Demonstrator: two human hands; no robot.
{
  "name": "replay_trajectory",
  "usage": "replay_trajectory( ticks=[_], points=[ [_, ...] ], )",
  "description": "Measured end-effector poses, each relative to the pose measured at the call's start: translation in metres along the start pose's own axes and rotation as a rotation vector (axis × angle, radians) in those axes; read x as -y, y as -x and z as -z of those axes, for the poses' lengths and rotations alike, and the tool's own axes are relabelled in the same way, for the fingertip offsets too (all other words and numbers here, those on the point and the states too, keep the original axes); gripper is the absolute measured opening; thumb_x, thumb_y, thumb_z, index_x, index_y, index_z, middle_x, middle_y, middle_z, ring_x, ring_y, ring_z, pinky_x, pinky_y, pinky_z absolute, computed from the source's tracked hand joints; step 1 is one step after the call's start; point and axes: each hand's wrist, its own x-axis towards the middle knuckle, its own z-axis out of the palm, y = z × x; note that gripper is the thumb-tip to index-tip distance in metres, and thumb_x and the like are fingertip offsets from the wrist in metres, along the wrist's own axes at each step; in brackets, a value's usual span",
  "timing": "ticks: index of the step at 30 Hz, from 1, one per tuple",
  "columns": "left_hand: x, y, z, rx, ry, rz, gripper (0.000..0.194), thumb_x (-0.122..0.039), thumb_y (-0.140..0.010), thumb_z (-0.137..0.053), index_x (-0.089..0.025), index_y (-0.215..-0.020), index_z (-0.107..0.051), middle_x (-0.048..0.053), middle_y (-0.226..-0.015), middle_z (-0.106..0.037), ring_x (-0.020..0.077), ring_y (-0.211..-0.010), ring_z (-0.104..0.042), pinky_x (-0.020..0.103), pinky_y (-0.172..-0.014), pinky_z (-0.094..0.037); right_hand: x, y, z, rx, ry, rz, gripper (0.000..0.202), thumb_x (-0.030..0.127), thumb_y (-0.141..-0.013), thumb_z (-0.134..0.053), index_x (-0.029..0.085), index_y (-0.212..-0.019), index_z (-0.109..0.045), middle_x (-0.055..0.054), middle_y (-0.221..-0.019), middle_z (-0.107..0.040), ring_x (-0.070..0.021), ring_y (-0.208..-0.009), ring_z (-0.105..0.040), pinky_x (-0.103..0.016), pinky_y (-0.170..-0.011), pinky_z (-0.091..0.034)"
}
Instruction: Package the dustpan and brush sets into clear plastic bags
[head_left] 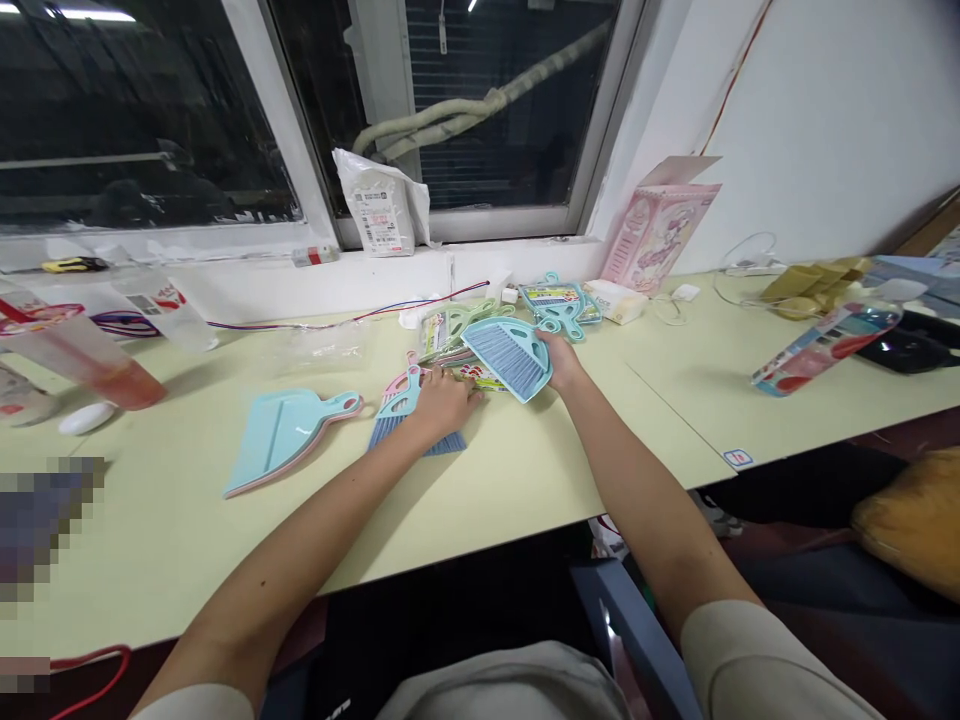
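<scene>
My right hand (559, 362) is closed on a blue dustpan and brush set (510, 355), held tilted above the table. My left hand (444, 400) rests over a blue brush (397, 405) with grey-blue bristles; its fingers are spread near a pink brush and a printed card. Behind the hands lie green sets (450, 325) in a pile. Further back are more blue sets (559, 300) with labels. To the left, a blue dustpan (281, 435) lies on top of a pink one.
Drink cups (97, 360), a clear bottle (169, 310) and a white mouse (86, 418) stand or lie left. A pink box (660, 230), small white box (616, 300), cables and a bottle (825, 345) are right. Wires and a clear bag (322, 345) lie behind.
</scene>
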Motion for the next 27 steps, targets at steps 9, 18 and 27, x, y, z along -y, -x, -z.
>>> replay_trajectory(
  ticks=[9, 18, 27],
  points=[
    [-0.002, -0.007, -0.007, -0.03, 0.011, 0.05, 0.045, -0.046, -0.101, -0.05, -0.012, -0.112, -0.078, 0.02, -0.121, -0.068, 0.0386, -0.128, -0.05, 0.051, -0.109, -0.041, 0.003, 0.008, -0.01, -0.07, -0.166, -0.083, 0.026, 0.025, -0.105, -0.046, 0.018, -0.093, -0.067, -0.001, -0.064, -0.071, -0.0175, -0.061, -0.069, -0.029, -0.07, -0.062],
    [-0.003, -0.016, -0.002, -0.242, 0.277, 0.042, 0.023, -0.022, -0.095, -0.055, -0.016, -0.09, -0.077, 0.016, -0.103, -0.072, 0.0323, -0.112, -0.062, 0.047, -0.102, -0.048, 0.004, 0.009, -0.009, -0.051, -0.181, -0.086, 0.026, 0.024, -0.105, -0.044, 0.018, -0.095, -0.068, -0.001, -0.065, -0.072, -0.0176, -0.064, -0.07, -0.028, -0.07, -0.061],
    [0.057, -0.009, 0.039, -0.393, 1.232, 0.342, 0.016, -0.017, -0.078, -0.071, -0.017, -0.093, -0.067, 0.002, -0.084, -0.066, 0.0137, -0.059, -0.064, 0.028, -0.052, -0.054, 0.005, 0.004, -0.003, -0.064, -0.159, -0.055, 0.026, 0.025, -0.104, -0.046, 0.018, -0.09, -0.066, -0.001, -0.063, -0.071, -0.0177, -0.058, -0.067, -0.03, -0.068, -0.061]
  ],
)
